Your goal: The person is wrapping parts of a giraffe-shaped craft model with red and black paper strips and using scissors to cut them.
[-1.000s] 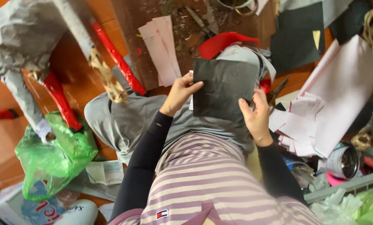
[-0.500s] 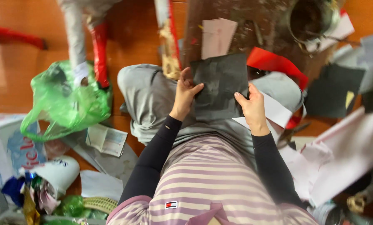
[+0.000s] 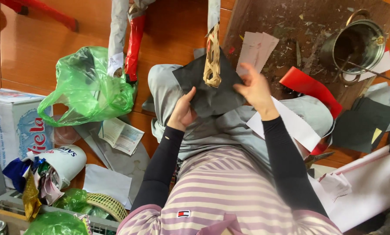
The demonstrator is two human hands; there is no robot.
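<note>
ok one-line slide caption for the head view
Seated person's left hand and right hand hold a black sheet over the lap.

Lighting was bright and even from my feed, with soft glare on the glossy orange floor (image 3: 47,43). Slight blur on the right hand (image 3: 255,89), shadows stayed faint.

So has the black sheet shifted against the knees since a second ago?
Yes. The black sheet, held by the left hand and right hand, has turned from square-on to cornerwise over the grey trousers.
</note>
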